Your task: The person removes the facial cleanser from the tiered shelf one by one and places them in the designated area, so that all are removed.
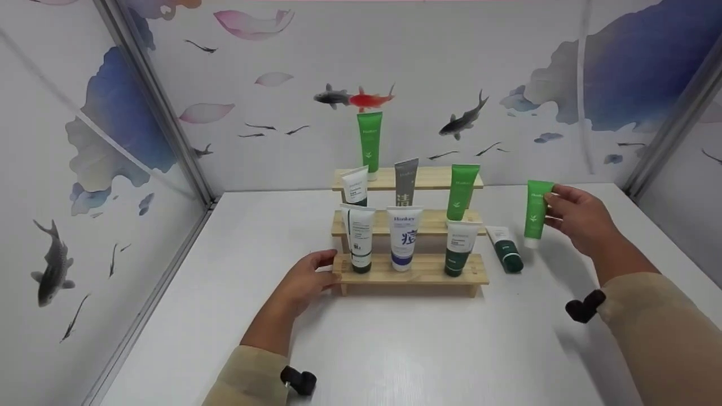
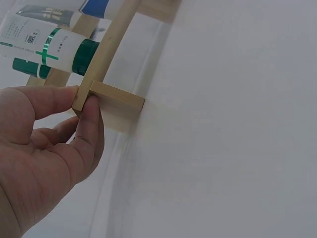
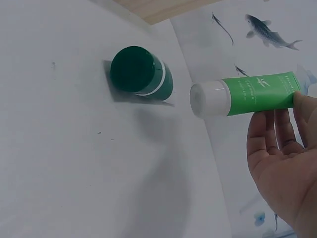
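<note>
A three-step wooden rack (image 1: 417, 274) stands mid-table with several upright squeeze tubes on it. Its left end, on the lowest step, is pinched between thumb and fingers of my left hand (image 1: 304, 281); the left wrist view shows this grip on the wooden board (image 2: 106, 52) close up. Right of the rack, my right hand (image 1: 581, 217) holds a green tube (image 1: 537, 210) by its side, white cap downward. In the right wrist view the green tube (image 3: 260, 94) lies between thumb and fingertips. A white and dark green tube (image 1: 506, 251) lies on the table between rack and right hand.
On the bottom step are a white tube with green stripes (image 1: 361, 239), a blue-and-white tube (image 1: 403, 239) and a white-green tube (image 1: 461, 248). Behind them stand a grey tube (image 1: 405, 181) and green tubes (image 1: 463, 192). Patterned walls (image 1: 395, 56) enclose the white table (image 1: 395, 344).
</note>
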`<state>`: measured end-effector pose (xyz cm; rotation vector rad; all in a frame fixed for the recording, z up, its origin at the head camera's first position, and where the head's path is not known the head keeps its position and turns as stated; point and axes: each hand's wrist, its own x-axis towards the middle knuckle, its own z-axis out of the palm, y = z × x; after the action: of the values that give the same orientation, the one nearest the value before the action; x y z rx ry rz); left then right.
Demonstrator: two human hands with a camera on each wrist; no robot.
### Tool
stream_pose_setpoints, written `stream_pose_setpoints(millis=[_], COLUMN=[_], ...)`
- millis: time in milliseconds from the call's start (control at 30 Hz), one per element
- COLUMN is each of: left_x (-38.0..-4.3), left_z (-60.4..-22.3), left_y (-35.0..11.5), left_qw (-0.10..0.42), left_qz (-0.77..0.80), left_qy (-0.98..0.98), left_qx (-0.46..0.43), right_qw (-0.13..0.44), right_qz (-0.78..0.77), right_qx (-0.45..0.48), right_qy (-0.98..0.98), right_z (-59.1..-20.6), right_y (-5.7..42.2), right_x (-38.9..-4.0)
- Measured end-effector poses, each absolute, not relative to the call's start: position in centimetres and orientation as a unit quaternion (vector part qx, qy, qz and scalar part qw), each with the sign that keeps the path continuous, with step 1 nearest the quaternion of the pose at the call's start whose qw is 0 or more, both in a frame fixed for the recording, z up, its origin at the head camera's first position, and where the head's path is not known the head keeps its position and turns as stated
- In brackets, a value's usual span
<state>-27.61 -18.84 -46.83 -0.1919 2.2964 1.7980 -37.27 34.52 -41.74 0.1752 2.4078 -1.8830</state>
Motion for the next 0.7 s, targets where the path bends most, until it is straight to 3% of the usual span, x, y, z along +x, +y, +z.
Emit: stream_pose_setpoints(millis=[300, 700], left_x=[-27.7, -27.8], left_z=[-46.8, -46.9], left_y=[-18.8, -18.8], left_qw=[0.113, 0.115], left_qz=[0.614, 0.612], left_qy=[0.779, 0.779], left_qx=[-0.064, -0.070], right_qw=[0.092, 0.114], right_qz=[-0.557, -0.539], right_qx=[0.090, 0.135], right_qy=[0.821, 0.824], right_z=[-44.1, -46.2], right_y=[34.3, 34.0], right_x=[-37.3, -38.1])
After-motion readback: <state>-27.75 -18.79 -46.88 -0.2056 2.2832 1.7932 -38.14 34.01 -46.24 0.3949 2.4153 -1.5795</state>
